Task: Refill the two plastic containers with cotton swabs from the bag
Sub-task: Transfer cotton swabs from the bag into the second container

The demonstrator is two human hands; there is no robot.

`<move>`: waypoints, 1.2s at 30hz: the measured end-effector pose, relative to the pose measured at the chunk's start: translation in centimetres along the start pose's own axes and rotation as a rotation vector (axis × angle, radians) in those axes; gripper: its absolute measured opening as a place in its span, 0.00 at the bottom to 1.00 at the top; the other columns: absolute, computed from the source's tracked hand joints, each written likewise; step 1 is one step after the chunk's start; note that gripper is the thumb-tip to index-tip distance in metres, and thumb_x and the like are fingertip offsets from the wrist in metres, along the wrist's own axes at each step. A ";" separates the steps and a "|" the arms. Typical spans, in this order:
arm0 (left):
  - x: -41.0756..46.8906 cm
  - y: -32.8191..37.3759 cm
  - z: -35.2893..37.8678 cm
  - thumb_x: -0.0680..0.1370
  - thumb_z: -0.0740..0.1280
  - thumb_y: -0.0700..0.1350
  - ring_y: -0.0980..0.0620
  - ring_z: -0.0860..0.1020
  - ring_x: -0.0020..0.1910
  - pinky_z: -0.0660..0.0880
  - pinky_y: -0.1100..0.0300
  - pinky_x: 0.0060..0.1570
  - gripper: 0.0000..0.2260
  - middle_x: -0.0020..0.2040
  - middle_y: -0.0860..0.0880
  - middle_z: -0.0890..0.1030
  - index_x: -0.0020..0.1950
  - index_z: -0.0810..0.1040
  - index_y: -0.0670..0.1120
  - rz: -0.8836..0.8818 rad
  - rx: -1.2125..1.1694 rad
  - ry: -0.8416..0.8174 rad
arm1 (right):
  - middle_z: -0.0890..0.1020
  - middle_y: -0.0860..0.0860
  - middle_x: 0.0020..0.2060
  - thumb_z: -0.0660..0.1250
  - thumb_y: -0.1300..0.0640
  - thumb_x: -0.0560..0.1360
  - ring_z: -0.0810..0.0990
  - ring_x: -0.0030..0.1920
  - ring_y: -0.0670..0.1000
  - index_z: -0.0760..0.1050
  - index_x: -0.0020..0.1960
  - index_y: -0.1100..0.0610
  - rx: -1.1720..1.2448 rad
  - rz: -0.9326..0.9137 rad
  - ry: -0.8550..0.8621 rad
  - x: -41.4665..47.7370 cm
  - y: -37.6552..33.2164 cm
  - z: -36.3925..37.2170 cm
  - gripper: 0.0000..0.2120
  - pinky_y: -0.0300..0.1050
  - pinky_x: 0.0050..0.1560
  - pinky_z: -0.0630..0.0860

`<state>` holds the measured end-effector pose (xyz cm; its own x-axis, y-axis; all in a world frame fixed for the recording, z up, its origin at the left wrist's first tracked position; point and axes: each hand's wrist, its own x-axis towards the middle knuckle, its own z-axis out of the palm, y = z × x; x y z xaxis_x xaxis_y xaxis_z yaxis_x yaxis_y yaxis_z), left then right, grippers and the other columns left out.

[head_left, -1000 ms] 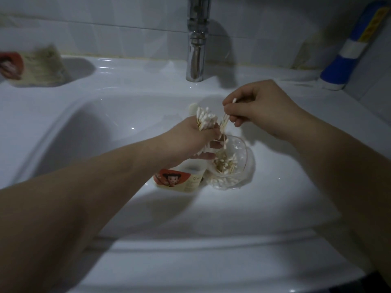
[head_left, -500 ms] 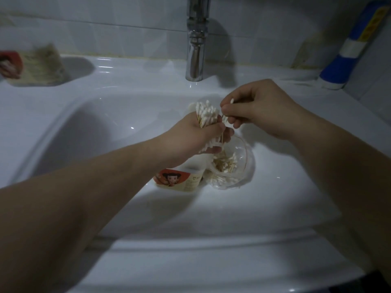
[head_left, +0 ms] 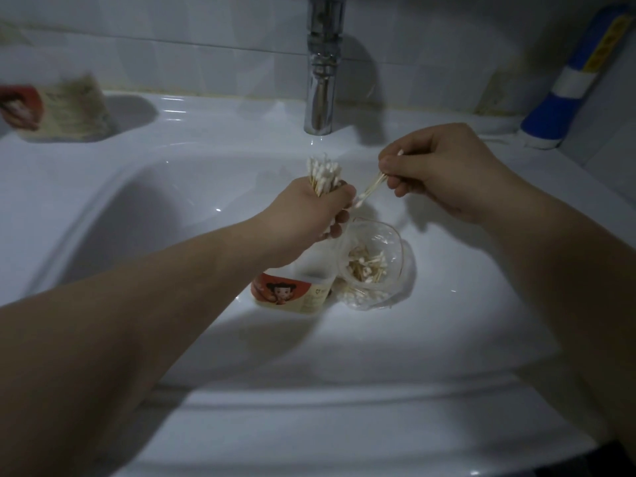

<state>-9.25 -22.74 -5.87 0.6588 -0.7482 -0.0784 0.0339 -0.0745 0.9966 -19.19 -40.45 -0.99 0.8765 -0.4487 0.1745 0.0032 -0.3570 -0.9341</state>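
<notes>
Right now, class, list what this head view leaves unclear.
Head view:
Labelled container in the sink: its opening hidden behind the left hand gripping a swab bundle.
Blurred labelled pack far left: cut by the edge, contents unreadable.
Swabs pinched by the right hand: count hidden by fingers.

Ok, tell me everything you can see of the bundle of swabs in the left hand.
The bundle of cotton swabs is a tight sheaf of thin pale sticks, wood by the look, with white cotton tips. It stands roughly upright, upper tips fanning out above the left hand, which grips it round the middle; its lower ends are hidden. It is held over the sink basin. A few separate swabs pinched by the right hand reach close to it; whether they touch cannot be told.
</notes>
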 end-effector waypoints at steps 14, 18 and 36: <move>-0.2 -0.1 -0.1 0.81 0.68 0.41 0.55 0.75 0.29 0.74 0.63 0.31 0.04 0.33 0.50 0.79 0.47 0.78 0.45 0.004 -0.010 -0.123 | 0.88 0.48 0.45 0.66 0.50 0.82 0.86 0.43 0.59 0.87 0.53 0.53 -0.198 0.015 -0.126 -0.8 0.6 3.6 0.12 0.48 0.40 0.81; -0.3 -0.5 -0.3 0.81 0.69 0.41 0.54 0.76 0.26 0.74 0.64 0.28 0.06 0.30 0.50 0.80 0.43 0.79 0.44 -0.008 0.088 -0.098 | 0.87 0.53 0.50 0.61 0.48 0.84 0.86 0.51 0.56 0.85 0.56 0.55 -0.117 0.102 -0.271 -1.3 0.1 4.3 0.16 0.49 0.42 0.84; -1.0 0.2 0.4 0.73 0.75 0.35 0.52 0.82 0.38 0.79 0.59 0.35 0.57 0.53 0.46 0.81 0.81 0.30 0.54 0.014 0.360 -0.210 | 0.82 0.43 0.30 0.59 0.41 0.81 0.80 0.23 0.45 0.76 0.39 0.47 -0.491 -0.042 -0.146 -1.7 -0.4 5.6 0.16 0.38 0.19 0.68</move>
<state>-10.21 -22.34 -5.56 0.4883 -0.8663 -0.1057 -0.2631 -0.2616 0.9286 -17.96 -34.94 -2.71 0.9387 -0.3189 0.1310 -0.1556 -0.7311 -0.6643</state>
